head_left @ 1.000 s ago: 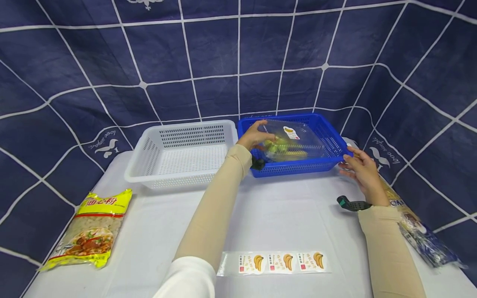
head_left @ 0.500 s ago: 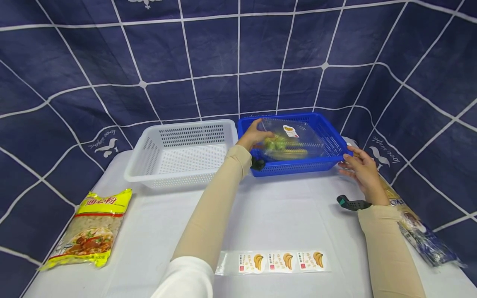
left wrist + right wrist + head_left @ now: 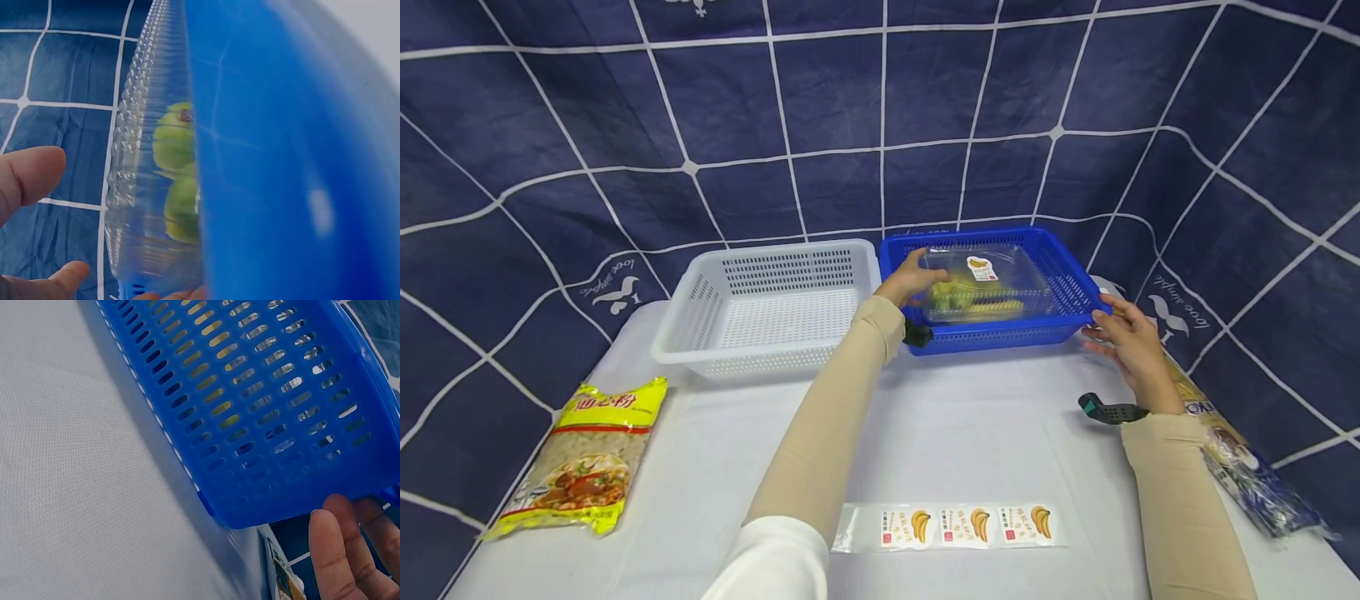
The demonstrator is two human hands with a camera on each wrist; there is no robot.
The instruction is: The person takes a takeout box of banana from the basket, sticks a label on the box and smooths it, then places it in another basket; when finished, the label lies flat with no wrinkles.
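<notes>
A clear plastic box with a banana sticker on its lid lies inside the blue basket. Green and yellow contents show through its wall, and two rounded green fruits are visible from the left wrist. My left hand is at the box's left end, thumb and fingers spread; in the left wrist view the thumb stands apart from the box. At the basket's front right corner, my right hand touches the outside with loosely bent fingers.
A white basket stands directly left of the blue one. A yellow-topped food bag lies at the far left, another package at the right beside my forearm. A strip of banana stickers lies at the front.
The clear box has settled lower and flatter into the blue basket, its lid less tilted. My left hand has shifted slightly with it; the right hand has stayed at the basket corner.
</notes>
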